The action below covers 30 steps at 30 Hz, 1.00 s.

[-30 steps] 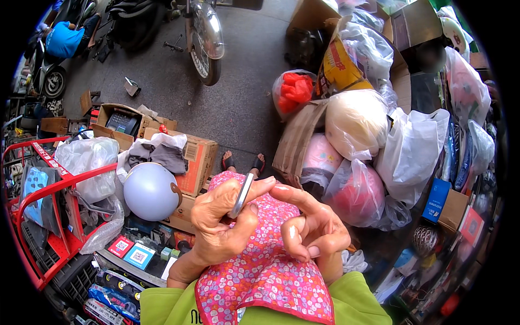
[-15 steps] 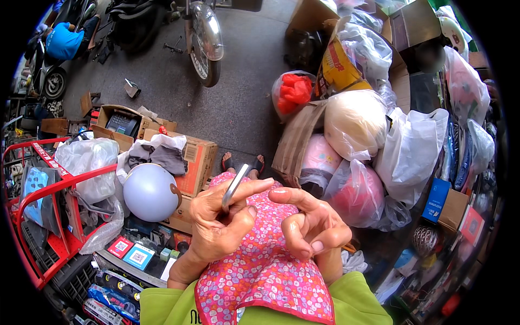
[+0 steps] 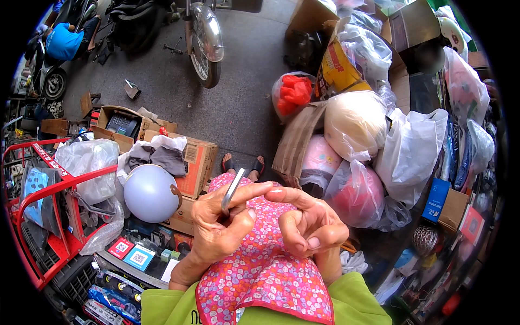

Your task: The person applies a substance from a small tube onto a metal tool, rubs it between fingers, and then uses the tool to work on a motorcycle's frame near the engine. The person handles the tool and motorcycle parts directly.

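Note:
My left hand (image 3: 216,222) is closed around a slim, silvery metal bar (image 3: 233,190) that sticks up between its fingers; its exact kind does not show. The left forefinger points to the right, its tip at my right forefinger's tip. My right hand (image 3: 315,223) has its forefinger stretched to the left, with the other fingers curled in by the thumb. Anything inside that curl is hidden or too small to make out. The right fingertip looks shiny. Both hands are over a pink flowered apron (image 3: 260,276) on my lap.
To my left are a red metal frame (image 3: 86,179), a pale round ball-like object (image 3: 150,193) and cardboard boxes (image 3: 200,165). Filled plastic bags (image 3: 355,125) crowd the right side. A motorcycle wheel (image 3: 205,49) stands ahead, and a person in blue (image 3: 64,42) is at far left.
My right hand has shifted slightly left, so its forefinger tip now comes up to the left forefinger's tip. The metal bar tilts slightly differently in my left hand.

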{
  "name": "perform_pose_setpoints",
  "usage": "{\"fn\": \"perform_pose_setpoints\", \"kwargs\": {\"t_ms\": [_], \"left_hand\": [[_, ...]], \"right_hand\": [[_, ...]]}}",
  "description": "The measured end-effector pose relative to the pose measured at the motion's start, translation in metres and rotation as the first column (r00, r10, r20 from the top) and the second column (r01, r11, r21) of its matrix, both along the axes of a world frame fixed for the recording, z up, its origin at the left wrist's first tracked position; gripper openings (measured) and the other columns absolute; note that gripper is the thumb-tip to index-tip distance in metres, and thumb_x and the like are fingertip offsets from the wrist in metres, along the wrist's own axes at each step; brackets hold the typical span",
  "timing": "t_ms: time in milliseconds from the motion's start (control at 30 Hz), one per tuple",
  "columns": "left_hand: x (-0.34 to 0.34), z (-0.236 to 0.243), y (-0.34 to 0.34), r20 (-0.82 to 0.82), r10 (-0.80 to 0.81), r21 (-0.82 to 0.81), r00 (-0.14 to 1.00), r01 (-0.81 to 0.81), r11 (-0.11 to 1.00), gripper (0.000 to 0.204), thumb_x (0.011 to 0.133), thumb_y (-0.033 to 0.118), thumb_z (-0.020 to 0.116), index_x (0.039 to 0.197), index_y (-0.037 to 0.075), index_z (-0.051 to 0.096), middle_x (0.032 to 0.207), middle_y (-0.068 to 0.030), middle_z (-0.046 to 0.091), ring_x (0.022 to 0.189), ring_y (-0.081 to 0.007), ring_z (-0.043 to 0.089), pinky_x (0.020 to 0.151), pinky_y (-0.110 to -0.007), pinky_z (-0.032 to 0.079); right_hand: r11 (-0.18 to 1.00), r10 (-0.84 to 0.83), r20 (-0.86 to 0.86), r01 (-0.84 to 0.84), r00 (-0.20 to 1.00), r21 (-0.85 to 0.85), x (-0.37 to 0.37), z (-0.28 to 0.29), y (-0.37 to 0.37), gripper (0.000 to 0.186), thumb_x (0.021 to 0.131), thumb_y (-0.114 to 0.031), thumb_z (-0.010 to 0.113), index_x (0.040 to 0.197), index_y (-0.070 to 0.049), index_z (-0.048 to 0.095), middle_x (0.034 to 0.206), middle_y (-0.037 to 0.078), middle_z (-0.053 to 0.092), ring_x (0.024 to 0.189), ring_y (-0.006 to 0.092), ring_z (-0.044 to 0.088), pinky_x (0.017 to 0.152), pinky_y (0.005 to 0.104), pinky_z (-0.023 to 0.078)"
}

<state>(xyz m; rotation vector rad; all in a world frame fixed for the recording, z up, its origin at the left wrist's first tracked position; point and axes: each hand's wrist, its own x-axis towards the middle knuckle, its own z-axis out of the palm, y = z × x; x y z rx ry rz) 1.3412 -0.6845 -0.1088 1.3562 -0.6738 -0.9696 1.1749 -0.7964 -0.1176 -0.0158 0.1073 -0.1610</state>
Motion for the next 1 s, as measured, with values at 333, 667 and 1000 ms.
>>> {"fn": "perform_pose_setpoints", "kwargs": {"t_ms": [333, 667, 1000], "left_hand": [[-0.001, -0.003, -0.001, 0.325, 0.080, -0.089, 0.942, -0.054, 0.995, 0.045, 0.072, -0.013, 0.054, 0.111, 0.001, 0.070, 0.068, 0.0005, 0.052, 0.055, -0.0055, 0.041, 0.050, -0.022, 0.034], [-0.005, -0.006, 0.003, 0.345, 0.092, -0.109, 0.934, -0.058, 0.992, 0.048, 0.070, -0.014, 0.056, 0.115, -0.001, 0.068, 0.066, 0.0024, 0.044, 0.054, -0.0045, 0.039, 0.048, -0.021, 0.033], [-0.017, -0.009, 0.005, 0.366, 0.130, -0.121, 0.921, -0.092, 0.988, 0.042, 0.074, -0.010, 0.058, 0.115, -0.005, 0.065, 0.067, -0.0002, 0.051, 0.059, -0.0064, 0.043, 0.052, -0.023, 0.033]], "right_hand": [[0.998, -0.019, 0.030, 0.017, 0.999, 0.069, 0.002, 0.000, 0.005, 0.092, 0.069, 0.009, 0.048, 0.148, 0.010, 0.000, 0.085, 0.020, 0.053, 0.060, 0.0154, 0.049, 0.051, 0.0252, 0.040], [0.996, -0.046, 0.121, 0.037, 0.992, 0.077, 0.005, -0.004, 0.007, 0.100, 0.070, 0.005, 0.051, 0.151, -0.001, -0.008, 0.084, 0.019, 0.054, 0.064, 0.0173, 0.051, 0.056, 0.0291, 0.043], [0.996, -0.039, 0.179, 0.023, 0.983, 0.088, 0.010, -0.013, 0.020, 0.108, 0.065, 0.006, 0.053, 0.153, -0.014, -0.006, 0.075, 0.020, 0.054, 0.054, 0.0179, 0.049, 0.046, 0.0245, 0.040]]}}
